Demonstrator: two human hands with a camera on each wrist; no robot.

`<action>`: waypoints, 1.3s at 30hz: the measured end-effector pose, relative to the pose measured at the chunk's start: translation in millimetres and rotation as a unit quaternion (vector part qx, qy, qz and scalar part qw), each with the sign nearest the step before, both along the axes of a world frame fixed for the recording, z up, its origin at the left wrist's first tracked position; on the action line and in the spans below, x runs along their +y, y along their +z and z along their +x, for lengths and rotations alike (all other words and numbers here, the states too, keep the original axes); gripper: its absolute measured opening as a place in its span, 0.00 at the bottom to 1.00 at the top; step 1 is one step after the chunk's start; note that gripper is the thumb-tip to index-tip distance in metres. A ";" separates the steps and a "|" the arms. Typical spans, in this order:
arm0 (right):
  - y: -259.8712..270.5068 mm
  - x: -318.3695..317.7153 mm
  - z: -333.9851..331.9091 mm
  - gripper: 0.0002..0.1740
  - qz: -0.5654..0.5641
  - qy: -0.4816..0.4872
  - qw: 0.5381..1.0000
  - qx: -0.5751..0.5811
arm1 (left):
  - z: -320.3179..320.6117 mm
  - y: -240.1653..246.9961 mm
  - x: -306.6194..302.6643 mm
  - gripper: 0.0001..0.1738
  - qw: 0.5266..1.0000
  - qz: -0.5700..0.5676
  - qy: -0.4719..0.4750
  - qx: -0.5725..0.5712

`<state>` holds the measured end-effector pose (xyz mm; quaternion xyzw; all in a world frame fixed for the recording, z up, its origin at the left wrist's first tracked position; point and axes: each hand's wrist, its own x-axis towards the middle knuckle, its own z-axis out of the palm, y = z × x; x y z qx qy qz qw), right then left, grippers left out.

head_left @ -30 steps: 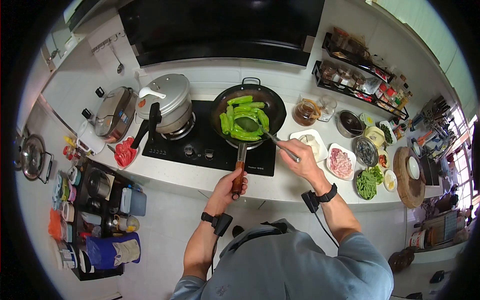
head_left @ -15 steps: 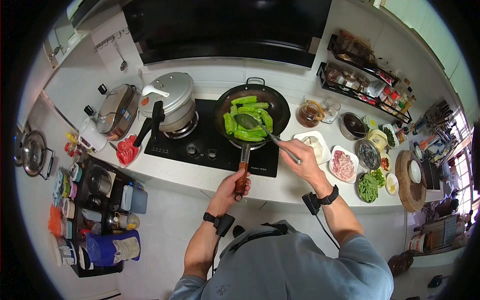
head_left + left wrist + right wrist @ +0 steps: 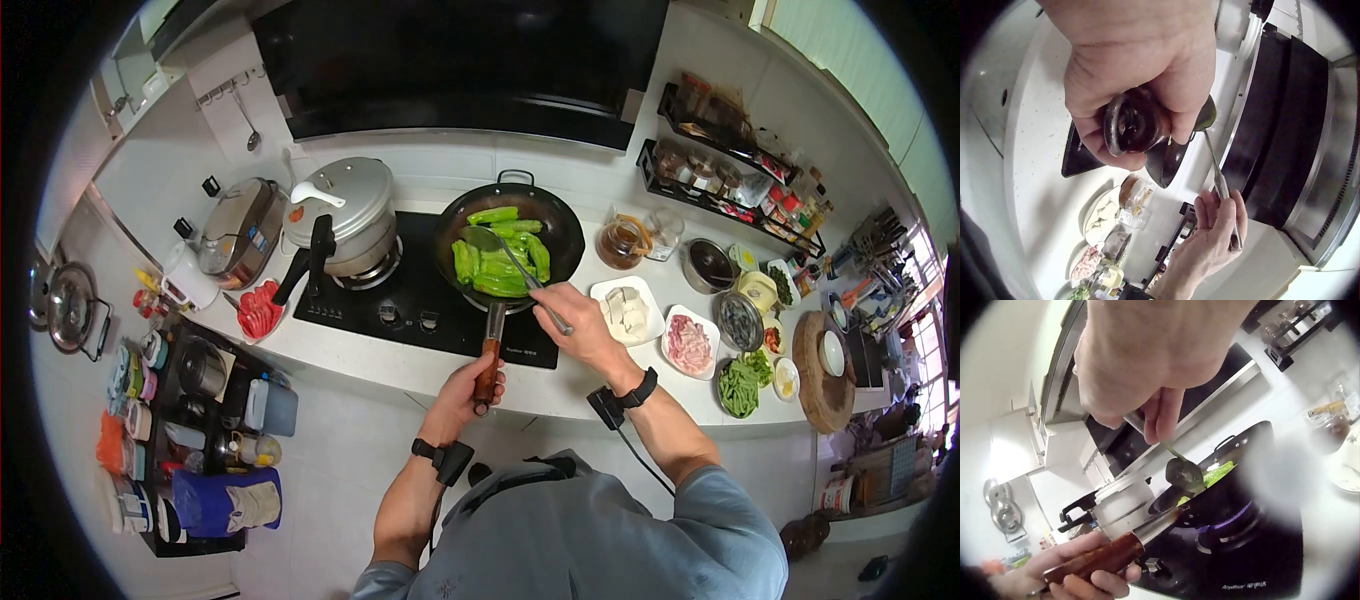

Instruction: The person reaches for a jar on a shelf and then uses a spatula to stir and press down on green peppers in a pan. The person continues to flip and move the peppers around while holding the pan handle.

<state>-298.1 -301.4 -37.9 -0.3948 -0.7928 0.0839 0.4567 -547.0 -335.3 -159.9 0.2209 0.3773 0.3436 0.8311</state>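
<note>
A black wok (image 3: pixel 567 232) holding green peppers (image 3: pixel 500 268) stands over the right burner, where a blue flame shows in the right wrist view. The left hand (image 3: pixel 466 392) grips its wooden handle (image 3: pixel 487 375); in the left wrist view the fingers of that hand (image 3: pixel 1141 81) wrap round the handle's end. A metal ladle (image 3: pixel 1185 475) is held by the right hand (image 3: pixel 585 325), fingers curled round its shaft. Its bowl (image 3: pixel 482 238) is at the upper left part of the peppers; whether it touches them I cannot tell.
Left of the wok stands a pressure cooker (image 3: pixel 350 215) on the black hob (image 3: pixel 420 270), with sliced red food (image 3: pixel 260 310) beside it. Rightward are white tofu-like pieces (image 3: pixel 628 312), sliced meat (image 3: pixel 688 342), green beans (image 3: pixel 738 388), a glass jug (image 3: pixel 620 245) and a round chopping board (image 3: pixel 822 385).
The ladle bowl has moved left and slightly up over the peppers, and the right hand has shifted left. The peppers lie somewhat differently. The whole view has shifted slightly.
</note>
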 end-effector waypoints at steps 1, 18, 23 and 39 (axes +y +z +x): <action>-3.2 4.1 -2.7 0.14 0.007 0.004 1.000 -0.020 | 0.3 -1.0 -0.6 0.21 1.000 -0.004 0.001 0.005; -14.5 90.8 5.4 0.14 0.075 -0.023 0.995 -0.064 | -1.9 9.2 -2.4 0.22 1.000 0.000 0.005 0.009; -20.6 80.2 16.3 0.14 0.019 -0.009 0.996 -0.083 | 0.4 2.4 -3.1 0.22 1.000 -0.008 0.005 -0.001; -27.1 69.2 25.8 0.14 0.067 -0.015 0.990 -0.122 | 3.2 4.3 -4.7 0.22 1.000 -0.006 0.016 0.023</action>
